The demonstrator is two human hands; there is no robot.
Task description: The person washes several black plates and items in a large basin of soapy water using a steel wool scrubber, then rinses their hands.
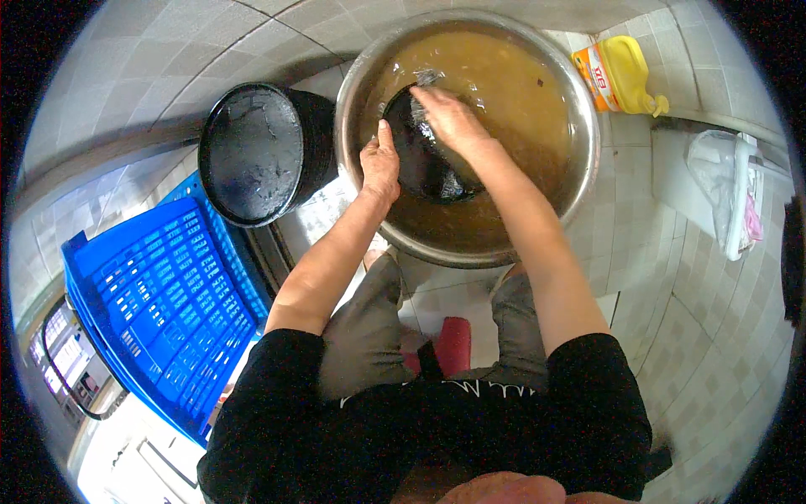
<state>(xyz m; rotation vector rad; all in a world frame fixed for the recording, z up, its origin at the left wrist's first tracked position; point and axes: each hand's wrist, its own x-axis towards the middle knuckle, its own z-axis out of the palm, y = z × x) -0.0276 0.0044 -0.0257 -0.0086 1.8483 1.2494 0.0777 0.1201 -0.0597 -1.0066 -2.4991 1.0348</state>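
Observation:
In a wide metal basin of cloudy brown water, a round black tray sits partly in the water, its surface wet and shiny. My left hand grips the tray's left rim, thumb pointing up and the other fingers hidden beneath it. At the tray's far edge, my right hand presses a grey steel wool scourer with its fingertips. Part of the scourer is covered by those fingers. The tray's lower side is out of sight.
Left of the basin stands a tall stack of round black trays. A blue plastic crate leans nearer on the left. A yellow jug is at the far right, with a white bin farther right. Below me is a red stool.

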